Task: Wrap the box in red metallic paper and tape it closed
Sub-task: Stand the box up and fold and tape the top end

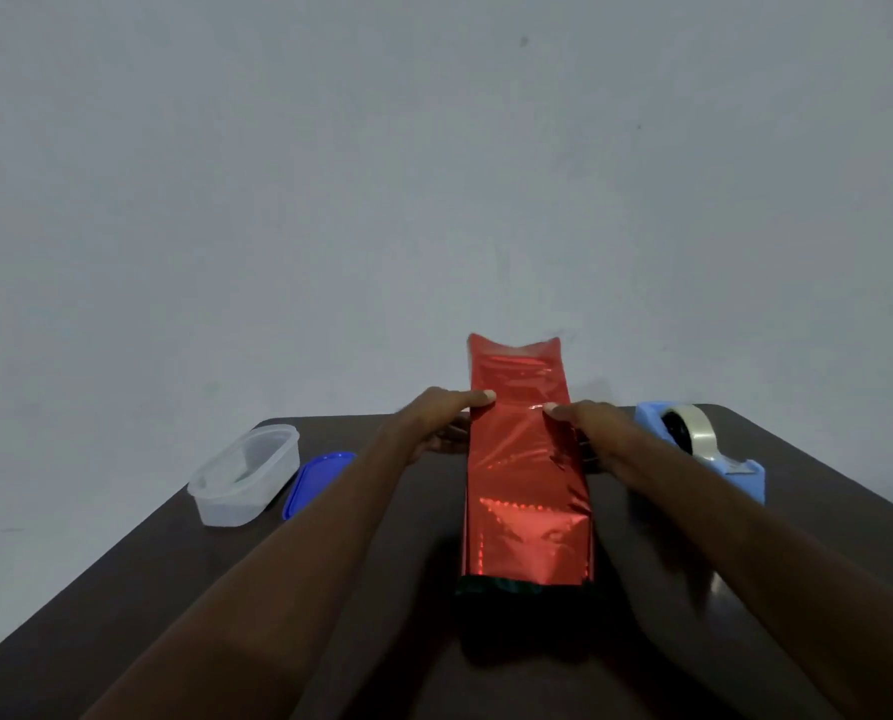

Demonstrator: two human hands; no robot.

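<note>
A long box wrapped in red metallic paper (524,475) lies lengthwise on the dark table (174,589), its far end of paper standing up open past the table's back edge. My left hand (441,420) grips the box's left side, thumb on top and fingers down the side. On the opposite side my right hand (584,428) holds it the same way, thumb on the top face. The box itself is hidden under the paper. A blue tape dispenser (709,449) with a clear tape roll stands just right of my right hand.
A clear plastic container (244,475) sits at the left of the table, with its blue lid (314,483) lying beside it. A plain grey wall rises behind the table. The near end of the wrapped box casts a dark shadow.
</note>
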